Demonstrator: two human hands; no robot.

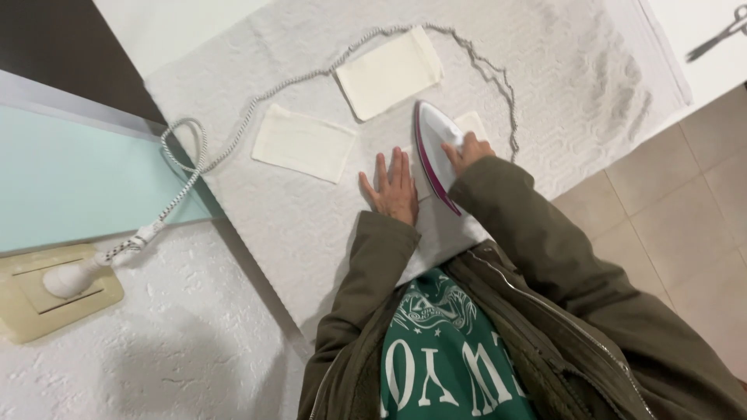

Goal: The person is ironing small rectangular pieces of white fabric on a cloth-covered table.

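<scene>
head view, nearest first: the left hand [394, 187] lies flat, fingers spread only slightly, pressing the white ironing cloth [327, 225] near the board's close edge. just beside it, the right hand [467, 152] is curled round the handle of the white and purple iron [434, 152], which stands over a cream cloth piece [472, 123] mostly hidden beneath it. to do this well, the flat hand should hold the fabric taut yet stay clear of the hot plate. farther off, two more cream rectangles [302, 143] [389, 71] lie towards the far edge, ringed by the braided cord [233, 132] running to the wall plug [68, 278] at the left.
</scene>
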